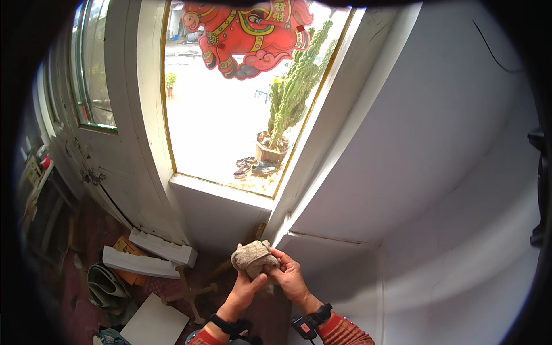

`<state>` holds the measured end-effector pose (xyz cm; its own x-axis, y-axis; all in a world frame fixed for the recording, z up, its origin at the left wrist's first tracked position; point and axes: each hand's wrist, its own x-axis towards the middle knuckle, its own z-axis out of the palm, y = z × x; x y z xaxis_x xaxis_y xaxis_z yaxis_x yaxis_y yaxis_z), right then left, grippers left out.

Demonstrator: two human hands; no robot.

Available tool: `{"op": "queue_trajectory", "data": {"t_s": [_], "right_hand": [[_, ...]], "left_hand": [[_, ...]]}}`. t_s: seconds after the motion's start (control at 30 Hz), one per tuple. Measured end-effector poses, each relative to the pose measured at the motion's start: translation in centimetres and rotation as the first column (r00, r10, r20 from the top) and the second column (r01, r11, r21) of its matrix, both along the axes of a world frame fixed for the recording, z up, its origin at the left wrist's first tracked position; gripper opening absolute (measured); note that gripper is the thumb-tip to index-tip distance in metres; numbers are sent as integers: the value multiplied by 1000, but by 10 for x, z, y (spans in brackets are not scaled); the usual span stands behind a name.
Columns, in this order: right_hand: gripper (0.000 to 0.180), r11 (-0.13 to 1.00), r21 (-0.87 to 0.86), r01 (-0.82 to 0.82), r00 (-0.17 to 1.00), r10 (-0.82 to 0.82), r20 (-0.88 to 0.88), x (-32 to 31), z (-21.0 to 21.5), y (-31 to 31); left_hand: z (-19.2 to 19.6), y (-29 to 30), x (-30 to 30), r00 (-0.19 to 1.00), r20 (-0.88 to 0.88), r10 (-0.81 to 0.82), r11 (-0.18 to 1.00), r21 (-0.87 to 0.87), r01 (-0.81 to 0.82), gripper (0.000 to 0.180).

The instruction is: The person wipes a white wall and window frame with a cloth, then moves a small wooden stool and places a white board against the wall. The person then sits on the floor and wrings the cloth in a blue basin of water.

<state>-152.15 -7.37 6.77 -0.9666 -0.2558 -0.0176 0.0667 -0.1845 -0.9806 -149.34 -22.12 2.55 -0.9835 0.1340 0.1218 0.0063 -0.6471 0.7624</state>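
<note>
Fingers [280, 253] of the right hand [292, 280] are closed on the right end of a bundled beige cloth [250, 253], thumb toward me and the rest bent at its edge. Left hand [244, 292] is clamped on the same cloth from below and the left, its thumb along the near side; how its other fingers sit behind the fabric, I cannot tell. From my head view the cloth is held up between both hands, below the window [215, 126] and in front of the lower panel [221, 208]. I note a black band [230, 326] on the left wrist and a dark strapped device [313, 320] at the right, beside a red knitted sleeve [345, 332]. Upon the window is a red horse decoration [253, 37]; through the glass I see a tall cactus [287, 98] in a pot [270, 154], with shoes [244, 167] beside it. To the left stands a white door [129, 167]. On the floor near it I record two long white blocks [141, 263], orange packaging [127, 247], a rolled green mat [105, 286], a pale flat board [155, 323] and a wooden stand [188, 293].
</note>
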Motion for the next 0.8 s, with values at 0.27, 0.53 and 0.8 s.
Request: {"op": "queue_trajectory", "data": {"t_s": [0.27, 0.53, 0.8], "right_hand": [[66, 991, 94, 95, 950, -63, -305, 2, 93, 40], [41, 955, 254, 150, 977, -104, -187, 37, 89, 90], [30, 934, 355, 46, 998, -61, 32, 36, 49, 94]], "left_hand": [[210, 3, -157, 804, -487, 341, 907, -52, -417, 98], [420, 29, -245, 211, -876, 433, 524, 54, -850, 102], [363, 30, -256, 255, -929, 267, 640, -27, -768, 73]]}}
